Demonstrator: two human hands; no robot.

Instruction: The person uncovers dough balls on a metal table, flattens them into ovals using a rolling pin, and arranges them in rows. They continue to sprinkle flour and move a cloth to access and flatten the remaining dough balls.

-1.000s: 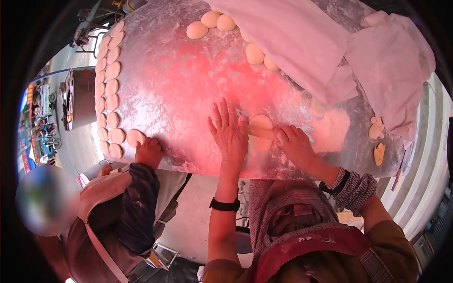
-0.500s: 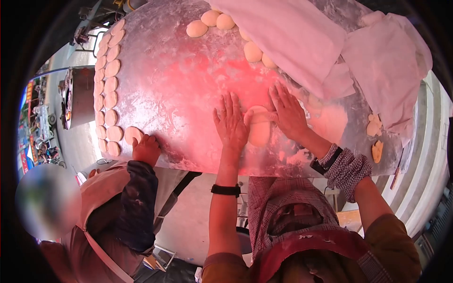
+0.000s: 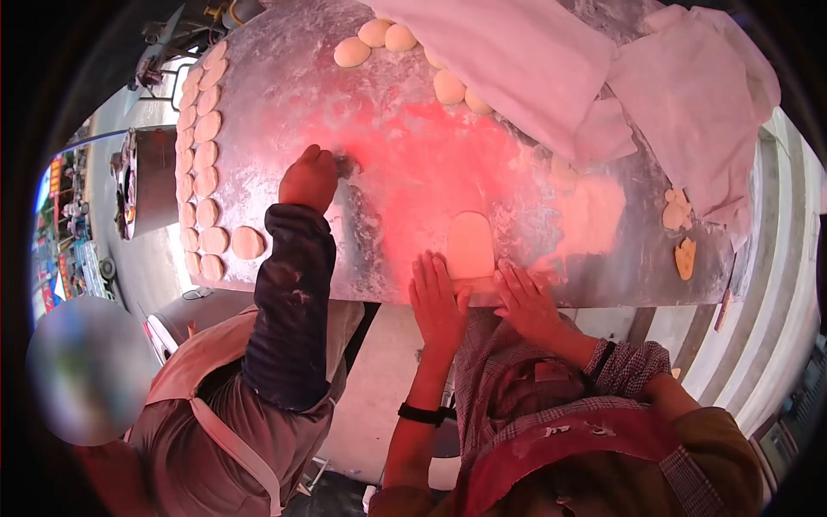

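A flattened oblong piece of dough (image 3: 470,243) lies near the front edge of the floured metal table. Across its near end rests a wooden rolling pin (image 3: 475,285), partly covered by my hands. My left hand (image 3: 438,303) lies over the pin's left end, fingers stretched forward and not wrapped round it. On the right end is my right hand (image 3: 527,306), also with its fingers extended. The dough's near end is hidden by the pin.
At left, a co-worker's hand (image 3: 310,178) reaches over the table beside a small dark object (image 3: 345,165). Rows of dough rounds (image 3: 207,155) line the left edge. A cloth (image 3: 525,69) partly covers more dough balls (image 3: 449,86). Dough scraps (image 3: 685,257) lie at right.
Both my hands and the rolling pin have moved towards me, from the dough's middle to its near end. The co-worker's hand has left the dough rounds and moved forward and right.
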